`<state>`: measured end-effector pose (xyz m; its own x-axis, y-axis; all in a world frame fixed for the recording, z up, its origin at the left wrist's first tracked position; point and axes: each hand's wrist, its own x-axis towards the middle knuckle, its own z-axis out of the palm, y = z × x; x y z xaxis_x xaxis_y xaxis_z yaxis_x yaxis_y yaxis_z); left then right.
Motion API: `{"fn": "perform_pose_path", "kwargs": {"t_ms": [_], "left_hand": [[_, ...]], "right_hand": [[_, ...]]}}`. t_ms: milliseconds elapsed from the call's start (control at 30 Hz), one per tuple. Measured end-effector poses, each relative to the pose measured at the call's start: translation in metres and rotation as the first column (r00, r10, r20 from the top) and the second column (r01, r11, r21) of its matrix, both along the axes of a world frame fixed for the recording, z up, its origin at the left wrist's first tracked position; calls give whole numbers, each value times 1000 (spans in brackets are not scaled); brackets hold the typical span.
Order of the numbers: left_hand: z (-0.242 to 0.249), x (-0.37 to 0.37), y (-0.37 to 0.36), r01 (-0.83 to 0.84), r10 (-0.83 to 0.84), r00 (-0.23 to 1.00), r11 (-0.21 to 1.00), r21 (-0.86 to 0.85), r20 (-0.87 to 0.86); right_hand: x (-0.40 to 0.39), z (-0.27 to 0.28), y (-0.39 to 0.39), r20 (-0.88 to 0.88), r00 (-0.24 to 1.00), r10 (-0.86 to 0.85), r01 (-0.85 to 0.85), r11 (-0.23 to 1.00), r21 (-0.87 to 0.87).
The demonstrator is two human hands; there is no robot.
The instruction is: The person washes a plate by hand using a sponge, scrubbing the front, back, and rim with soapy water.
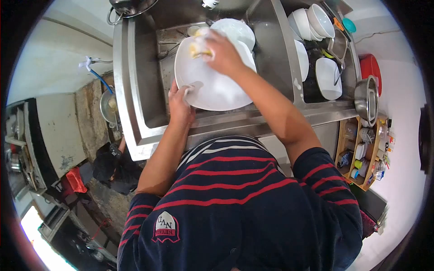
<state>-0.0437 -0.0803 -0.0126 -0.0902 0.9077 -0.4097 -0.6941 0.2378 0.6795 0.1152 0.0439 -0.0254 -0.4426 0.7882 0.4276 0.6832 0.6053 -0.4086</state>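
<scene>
A large white squarish plate [217,95] is tilted over the steel sink basin [151,99]. My left hand [180,105] grips its lower left edge, thumb on the upper face and fingers beneath. My right hand [222,55] is closed on a foamy yellow sponge [197,49], pressed on the plate's upper left part. Suds cover some of the sponge and fingers, which look slightly blurred. Behind the plate, a round white plate [237,30] lies in the basin, partly hidden. Some utensils [166,49] rest on the basin floor at the left.
The right-hand basin holds stacked white bowls [322,20], a white dish [328,79] and a ladle. A steel pot [131,5] stands at the back left edge, and a steel bowl [367,99] at the right. A person in dark clothing [113,167] is low on the left.
</scene>
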Motion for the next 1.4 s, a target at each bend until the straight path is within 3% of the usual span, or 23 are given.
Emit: {"fn": "perform_pose_path", "kwargs": {"t_ms": [33, 167, 233, 333, 467, 533, 567, 633, 700, 800, 867, 933, 1067, 1133, 1200, 1267, 1333, 1400], "left_hand": [[2, -1, 1, -3, 3, 1000, 1000, 3, 1], [9, -4, -1, -118, 118, 993, 993, 5, 13], [6, -5, -1, -130, 130, 991, 991, 2, -8], [3, -2, -2, -139, 140, 989, 990, 20, -44], [0, 1, -2, -138, 143, 983, 989, 49, -117], [0, 3, -1, -137, 145, 978, 989, 64, -151], [2, 3, -1, -175, 184, 977, 981, 81, -108], [9, 1, -3, -214, 221, 973, 972, 98, -68], [16, -3, -6, -216, 230, 951, 972, 88, -208], [9, -8, -2, -203, 202, 978, 979, -19, -49], [6, -6, -1, -155, 155, 987, 988, 16, -30], [8, 3, -2, -81, 82, 997, 995, 56, -14], [8, 10, -5, 63, -63, 997, 998, 2, -41], [8, 10, -5, 142, -140, 986, 990, 18, -85], [12, 6, -6, 38, -38, 998, 999, -4, 48], [10, 1, -4, 16, -17, 998, 1000, 3, 67], [6, -3, -5, -24, 24, 995, 1000, 3, 92], [3, 0, -5, -16, 9, 991, 999, 46, 130]], "right_hand": [[11, 10, 4, -2, 999, -47, 46, 995, -93], [54, 4, -13, 76, 993, -87, 93, 992, -85], [60, 12, -45, 139, 982, -129, 153, 972, -178], [60, 18, -90, 115, 985, -131, 161, 937, -309], [23, 24, -116, 40, 978, -202, 204, 926, -318], [-3, 38, -115, -178, 975, -129, 59, 933, -354], [-10, 42, -116, -182, 974, -131, 60, 934, -353], [-21, 48, -122, -280, 959, 41, -142, 926, -350], [-4, 55, -128, -246, 964, 103, -191, 911, -365], [44, 46, -121, -148, 964, 219, -258, 903, -343], [68, 34, -104, 22, 996, 86, -75, 947, -313], [78, 14, -76, 68, 994, -82, 96, 966, -240], [41, 6, -34, -31, 975, -219, 209, 960, -187], [13, 6, -29, -152, 977, -147, 125, 982, -142], [-4, 11, -43, -130, 988, -78, 50, 976, -211], [-10, 27, -69, -110, 994, 5, -36, 960, -279], [-5, 48, -94, -102, 957, 271, -288, 929, -233], [-6, 53, -89, -104, 955, 276, -294, 922, -253]]}}
